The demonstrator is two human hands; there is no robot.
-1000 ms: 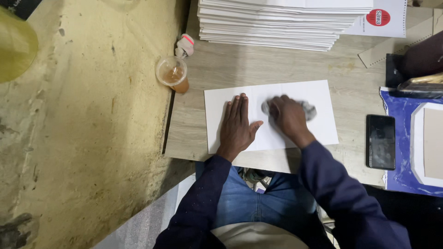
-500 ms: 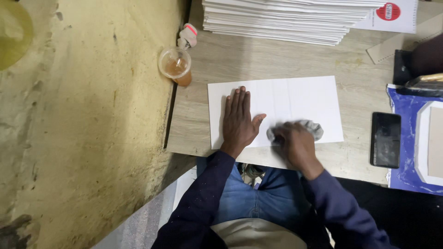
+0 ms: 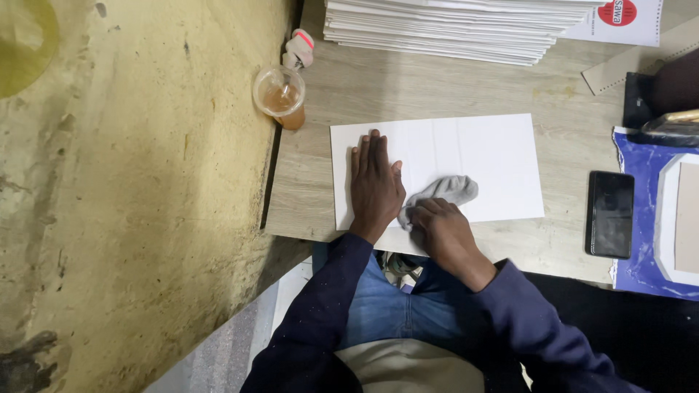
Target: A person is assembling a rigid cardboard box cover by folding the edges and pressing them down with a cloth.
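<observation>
The desk (image 3: 437, 87) is pale grey-brown with a wood-grain pattern. The sheet (image 3: 495, 160) near its front edge is plain white; the cloth (image 3: 445, 191) on it is light grey. The stack (image 3: 451, 33) at the back edge is white, with a red disc on a card at its right. The cup (image 3: 279, 93) at the left edge is clear with amber-brown liquid. The phone (image 3: 609, 214) is black, beside a blue board (image 3: 635, 218). The wall (image 3: 131, 204) is mottled yellow. Sleeves are navy, jeans blue.

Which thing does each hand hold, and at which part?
Right hand grips grey cloth at its near end. Left hand holds nothing, lying flat on white sheet.
</observation>
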